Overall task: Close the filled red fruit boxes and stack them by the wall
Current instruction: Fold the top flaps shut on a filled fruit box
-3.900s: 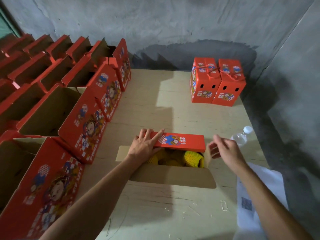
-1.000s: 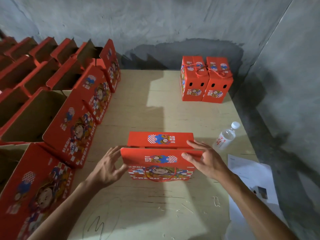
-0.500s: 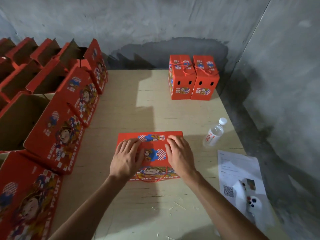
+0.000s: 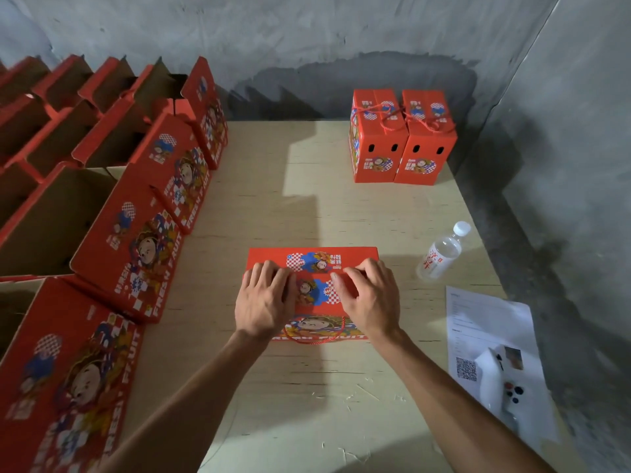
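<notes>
A red fruit box [image 4: 316, 264] stands in the middle of the wooden table [image 4: 300, 206], its top flaps folded down and its fruit hidden. My left hand [image 4: 264, 300] lies flat on the near flap, fingers spread and pressing. My right hand [image 4: 370, 297] rests on the right half of the top with its fingers bent, the tips at the seam between the two flaps. A red cord handle hangs on the box's front face. Two closed red boxes [image 4: 401, 136] stand side by side at the far right, close to the wall.
Several open red boxes [image 4: 143, 233] line the table's left side in rows. A plastic water bottle [image 4: 442, 252] lies right of the box. A printed sheet [image 4: 488, 339] and a white controller [image 4: 505, 390] sit at the right edge. Grey walls close the back and right.
Over the last seconds both flaps were folded shut over the fruit. In the last half second my hands have stayed on the top, and my right hand's fingers have curled toward the seam.
</notes>
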{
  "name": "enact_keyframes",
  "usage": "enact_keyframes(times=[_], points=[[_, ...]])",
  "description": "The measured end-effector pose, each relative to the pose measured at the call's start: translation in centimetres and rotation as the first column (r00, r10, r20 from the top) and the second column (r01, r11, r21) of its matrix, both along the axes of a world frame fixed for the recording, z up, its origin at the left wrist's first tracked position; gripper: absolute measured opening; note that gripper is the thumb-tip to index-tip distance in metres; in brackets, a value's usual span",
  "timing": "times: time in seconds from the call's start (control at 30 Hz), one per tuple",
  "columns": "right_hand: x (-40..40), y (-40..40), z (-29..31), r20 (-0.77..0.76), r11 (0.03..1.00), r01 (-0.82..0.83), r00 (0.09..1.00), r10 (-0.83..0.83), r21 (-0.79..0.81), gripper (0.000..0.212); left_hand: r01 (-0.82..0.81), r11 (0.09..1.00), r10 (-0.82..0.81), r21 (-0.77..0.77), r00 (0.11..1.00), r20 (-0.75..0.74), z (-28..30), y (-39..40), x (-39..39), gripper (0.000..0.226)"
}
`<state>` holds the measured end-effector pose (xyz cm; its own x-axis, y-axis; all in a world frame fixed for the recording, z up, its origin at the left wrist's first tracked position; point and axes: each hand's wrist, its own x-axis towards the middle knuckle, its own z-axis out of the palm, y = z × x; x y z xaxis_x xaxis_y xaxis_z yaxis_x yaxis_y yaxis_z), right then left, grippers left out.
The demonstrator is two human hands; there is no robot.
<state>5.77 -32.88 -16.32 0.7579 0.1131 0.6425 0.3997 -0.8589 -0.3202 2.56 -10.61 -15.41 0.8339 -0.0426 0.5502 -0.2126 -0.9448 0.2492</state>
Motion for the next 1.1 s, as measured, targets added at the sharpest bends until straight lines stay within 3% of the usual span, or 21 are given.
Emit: enact_keyframes(times=[0.17, 0.4, 0.7, 0.83, 0.93, 1.1], points=[[-0.2, 0.1, 0.6, -0.005, 0.999, -0.025, 1.000, 0.025, -0.025, 0.025, 0.024, 0.999, -0.023, -0.040, 1.000, 0.019, -0.1, 0.2, 0.0, 0.022], [0.3, 0.3, 1.5, -0.148, 0.995, -0.056, 0.988, 0.042, -0.087, 0.031, -0.076, 0.988, 0.063, -0.135, 0.993, -0.100, 0.8, -0.3, 1.2, 0.029], [2.0, 0.3, 2.6, -0.209, 0.958, -0.256, 0.951, 0.226, -0.129, 0.028, -0.062, 0.997, 0.051, -0.046, 0.977, -0.208, 1.8, -0.4, 1.2, 0.026], [3.3, 1.5, 3.1, -0.260, 0.944, -0.287, 0.935, 0.240, -0.160, 0.033, 0.024, 1.000, -0.026, -0.010, 0.963, -0.269, 1.5, -0.2, 1.8, 0.023], [3.7, 2.5, 3.1, -0.265, 0.943, -0.245, 0.947, 0.183, -0.227, 0.035, 0.074, 0.997, -0.063, 0.020, 0.934, -0.351, 1.1, -0.2, 2.0, 0.030], [3.6, 2.7, 2.4, -0.251, 0.939, -0.160, 0.965, 0.082, -0.306, 0.029, 0.015, 0.998, 0.018, 0.069, 0.894, -0.447, 1.5, -0.6, 2.1, 0.057]])
